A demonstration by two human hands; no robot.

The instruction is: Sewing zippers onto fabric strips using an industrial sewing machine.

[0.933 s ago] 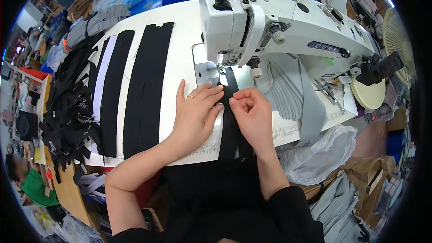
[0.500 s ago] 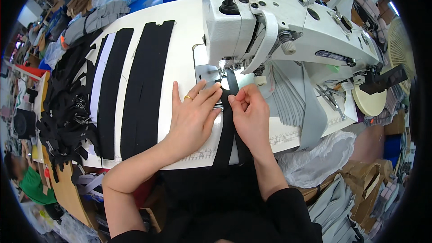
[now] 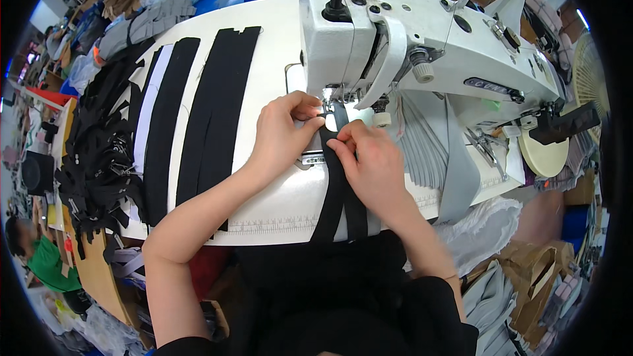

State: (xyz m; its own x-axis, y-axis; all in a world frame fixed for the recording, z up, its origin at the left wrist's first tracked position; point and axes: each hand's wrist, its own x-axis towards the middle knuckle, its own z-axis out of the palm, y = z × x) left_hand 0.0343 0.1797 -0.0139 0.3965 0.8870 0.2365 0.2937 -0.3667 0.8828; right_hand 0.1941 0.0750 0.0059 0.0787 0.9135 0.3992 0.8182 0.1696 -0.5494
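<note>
Both hands have crept toward the sewing machine [image 3: 422, 46]: left hand [image 3: 283, 135] now curls, fingers pinching the black strap [image 3: 339, 184]; right hand [image 3: 369, 158] pinches it too, so feeding advances.

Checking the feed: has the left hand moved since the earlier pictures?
Yes. The left hand lay flat and open; now its fingers curl, pinching the black strip closer to the sewing machine needle.

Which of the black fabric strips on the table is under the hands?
The black strip running from the sewing machine's needle off the table's near edge; the others lie flat, untouched, at the left.
</note>
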